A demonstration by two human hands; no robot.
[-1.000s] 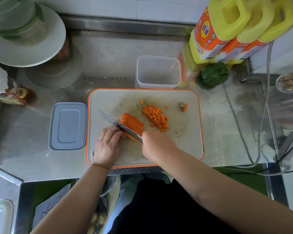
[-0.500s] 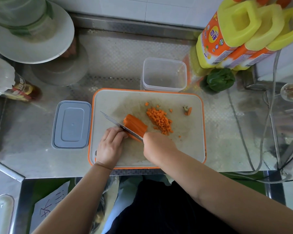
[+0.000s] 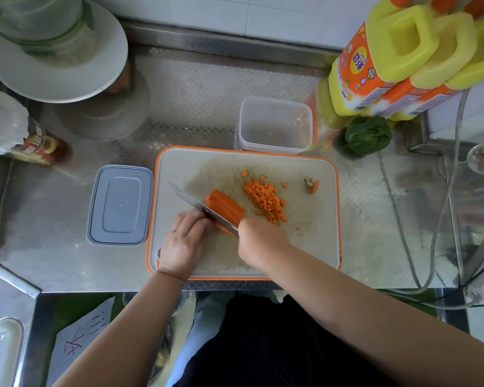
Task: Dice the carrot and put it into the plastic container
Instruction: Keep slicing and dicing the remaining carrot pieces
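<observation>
Unmoved: flat steel knife [image 3: 196, 205] | ridged carrot [image 3: 226, 208] | cubed dice [image 3: 266, 201]

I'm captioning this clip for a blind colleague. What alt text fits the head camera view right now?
A person's right hand holds a knife across a bundle of carrot strips that the left hand steadies on an orange-rimmed cutting board, beside a pile of diced carrot. An empty clear plastic container stands behind the board and its lid lies left.

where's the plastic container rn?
In the head view the clear plastic container stands open on the steel counter just behind the far edge of the cutting board, right of centre, with the green pepper to its right.
</observation>
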